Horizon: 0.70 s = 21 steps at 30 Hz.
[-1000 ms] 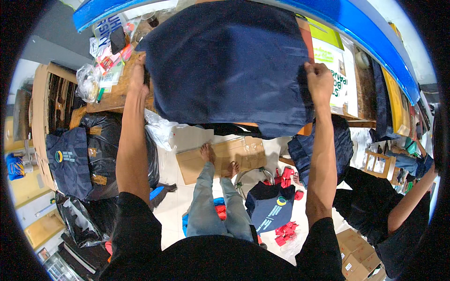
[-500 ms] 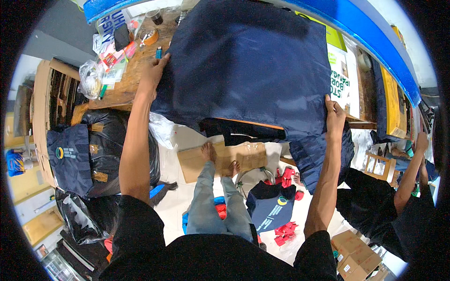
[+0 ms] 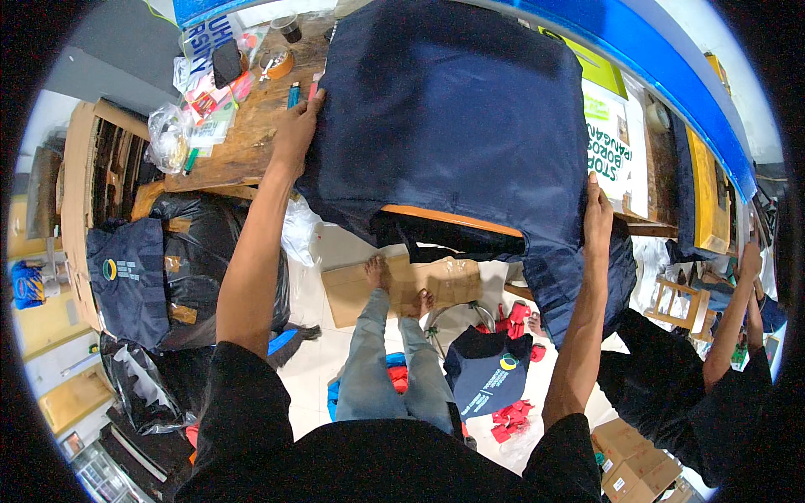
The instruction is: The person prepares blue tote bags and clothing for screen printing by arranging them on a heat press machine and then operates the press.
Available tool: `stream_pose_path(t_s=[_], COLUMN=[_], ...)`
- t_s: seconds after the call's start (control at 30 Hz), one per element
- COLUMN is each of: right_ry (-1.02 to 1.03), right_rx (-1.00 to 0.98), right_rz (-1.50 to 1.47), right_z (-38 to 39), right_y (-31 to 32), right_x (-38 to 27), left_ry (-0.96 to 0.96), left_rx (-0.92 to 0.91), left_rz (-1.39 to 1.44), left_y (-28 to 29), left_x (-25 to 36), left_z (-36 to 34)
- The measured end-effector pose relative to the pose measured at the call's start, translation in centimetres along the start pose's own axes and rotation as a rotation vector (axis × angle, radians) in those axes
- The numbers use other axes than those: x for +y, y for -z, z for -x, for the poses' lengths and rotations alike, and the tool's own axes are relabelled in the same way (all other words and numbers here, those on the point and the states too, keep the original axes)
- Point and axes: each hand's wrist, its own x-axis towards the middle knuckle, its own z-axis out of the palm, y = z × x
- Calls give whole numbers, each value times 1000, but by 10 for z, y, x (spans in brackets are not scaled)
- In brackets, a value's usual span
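- Floor: white glossy tile [image 3: 310, 377], brightly lit from where I stand
- Worn brown wooden table [image 3: 251, 142]
- Blue-painted beam [image 3: 662, 60] above
- Dark-grey wall [image 3: 117, 63], upper left

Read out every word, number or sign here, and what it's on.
I don't copy wording, but lettering stands on:
White sheet right of the navy cloth: large dark green letters, smaller light green ones.
Pale sheet, upper left: large blue letters.
Navy fabric, lower centre: pale print, too small to read.
Navy piece, far left: likewise.
Cardboard boxes: tiny labels, unreadable.
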Motion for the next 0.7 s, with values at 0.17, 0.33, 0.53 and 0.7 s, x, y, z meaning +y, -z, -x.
stream_pose_path(t_s=[0.17, 0.33, 0.53, 0.7], right_ry=[-77, -49, -85, -84], right_rx=[-64, -162, -200, -241], right_rz=[-47, -281, -373, -385], right_z=[-14, -8, -17, -27], right_y=[-12, -29, -35, -36], right_x=[11, 29, 47, 61], left_ry=[-68, -54, -49, -72], left_rx=[-58, -105, -62, -45], left_rz=[67, 137, 99, -121], left_y=[-7, -9, -12, -13], left_x=[-14, -20, -12, -13], left_z=[-8, -11, 0, -6])
